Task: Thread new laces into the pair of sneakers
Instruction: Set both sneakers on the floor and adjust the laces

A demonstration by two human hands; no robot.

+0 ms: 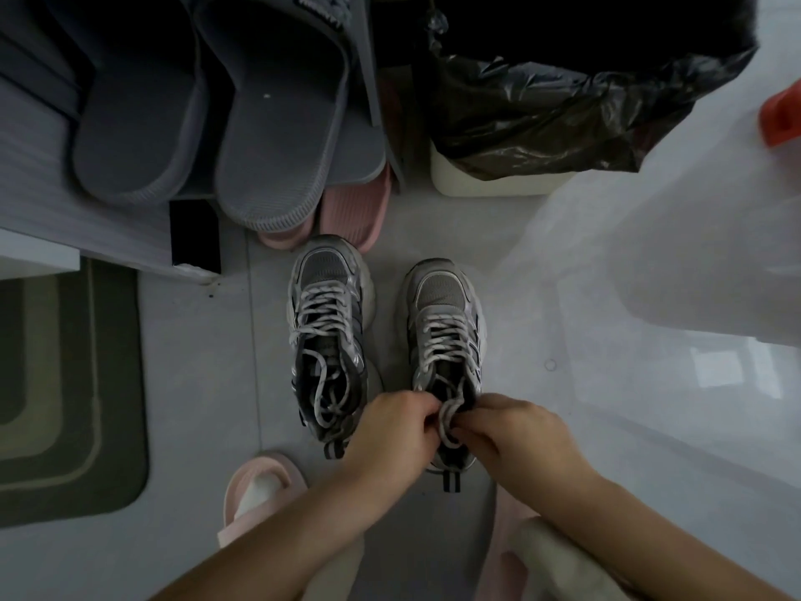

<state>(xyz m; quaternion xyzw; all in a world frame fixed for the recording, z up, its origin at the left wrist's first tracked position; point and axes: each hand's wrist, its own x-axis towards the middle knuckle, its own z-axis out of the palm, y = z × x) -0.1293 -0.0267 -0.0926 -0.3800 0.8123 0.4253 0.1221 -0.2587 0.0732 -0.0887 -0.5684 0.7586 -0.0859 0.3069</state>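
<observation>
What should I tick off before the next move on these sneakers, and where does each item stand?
1. The left hand and right hand both pinch the lace at the opening of the right sneaker: ok.
2. Lower rows of the right sneaker crossed: ok.
3. The loose ends of the left sneaker tied: not ok, they lie untied in its opening.
4. Both sneakers upright on the floor: ok.
5. Laces new rather than old: cannot tell.
</observation>
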